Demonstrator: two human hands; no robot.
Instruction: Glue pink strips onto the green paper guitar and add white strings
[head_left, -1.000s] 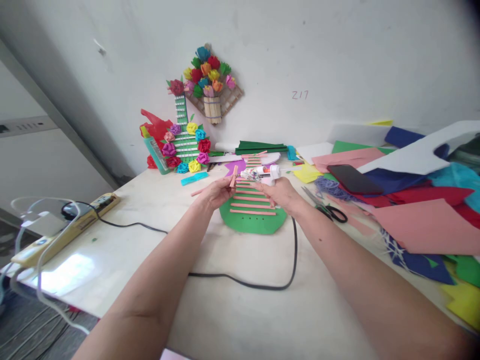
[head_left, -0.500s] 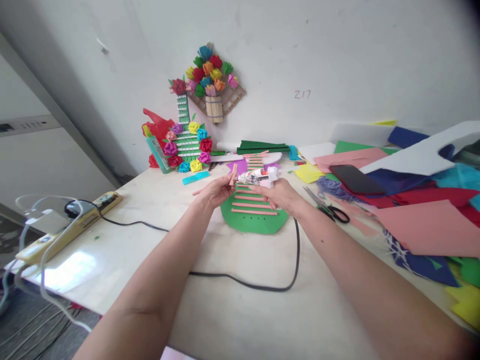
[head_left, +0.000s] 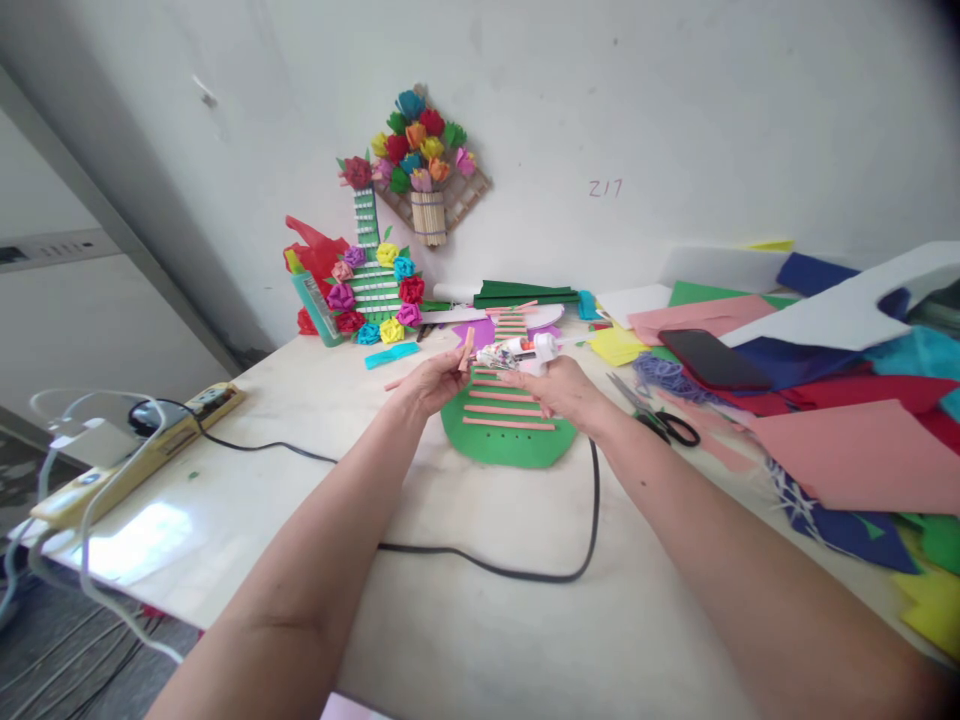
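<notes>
1. The left hand (head_left: 437, 383) pinches a pink paper strip (head_left: 468, 346) in its fingers.
2. The right hand (head_left: 564, 388) grips a white glue gun (head_left: 528, 352), and its tip points left, close to that strip.
3. Both hands are over a green paper guitar (head_left: 510, 453) in the middle of the tabletop (head_left: 480, 640). Pink strips go across it.
4. A black cord (head_left: 480, 566) curves on the near side.
5. Scissors (head_left: 654, 420) lie just right of the right hand.
6. Farther right, a phone (head_left: 712, 358) sits on messy colored paper (head_left: 855, 455).
7. At the far left, a flowery guitar (head_left: 375, 285) stands by the wall (head_left: 675, 120).
</notes>
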